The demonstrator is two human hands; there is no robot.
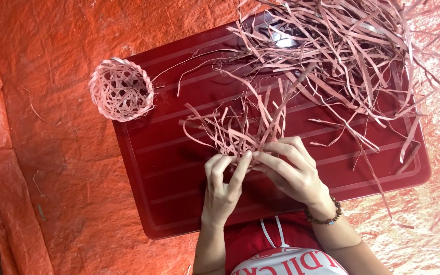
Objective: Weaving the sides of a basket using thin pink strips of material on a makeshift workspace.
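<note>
Both hands sit close to the camera, low in the middle of the view, over a dark red tray (179,203). On the left, the left hand (221,188) points its fingers up and pinches the bottom of a small bunch of thin pink strips (240,132). Its fingers are curled around the strips, not loose. Right beside it, the right hand (291,170) has a brown bead bracelet (327,216) on the wrist, and its fingers are bent over the same bunch — it grips the strips from the other side. The two hands touch each other at the fingertips, with the strips between them. From there the strips stick up and fan out in many directions, some bent and some crossed over each other. The bunch is near the middle of the tray. A small round woven basket (121,89) made of the same pink strips rests at the top left corner of the tray, well apart from the hands. A big loose pile of strips (352,46) lies across the top right part of the tray and spills off its edge. Under the tray is an orange plastic sheet (52,153) with wrinkles in it.
</note>
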